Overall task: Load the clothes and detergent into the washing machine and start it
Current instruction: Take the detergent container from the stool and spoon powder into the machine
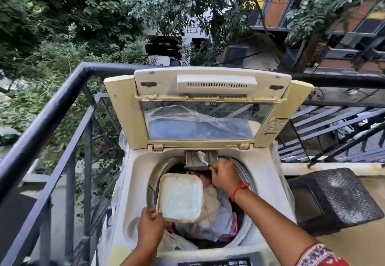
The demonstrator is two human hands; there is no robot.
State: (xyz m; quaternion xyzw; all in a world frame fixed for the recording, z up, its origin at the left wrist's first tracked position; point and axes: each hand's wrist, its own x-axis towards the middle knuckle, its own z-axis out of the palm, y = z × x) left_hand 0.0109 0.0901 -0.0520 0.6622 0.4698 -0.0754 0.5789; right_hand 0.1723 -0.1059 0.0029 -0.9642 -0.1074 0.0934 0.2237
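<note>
A cream top-loading washing machine (133,186) stands with its lid (208,118) raised. White and pink clothes (218,213) fill its drum. My left hand (151,227) grips the near corner of a square tub of pale detergent powder (180,197), held over the drum. My right hand (224,175) pinches a small white spoon (203,157), its bowl tipped over the grey detergent drawer (201,158) at the drum's back rim.
A black balcony railing (62,103) runs along the left and behind the machine. A dark woven stool (333,199) sits to the right. The control panel (218,262) lies at the bottom edge. Clear plastic sheeting drapes the machine's sides.
</note>
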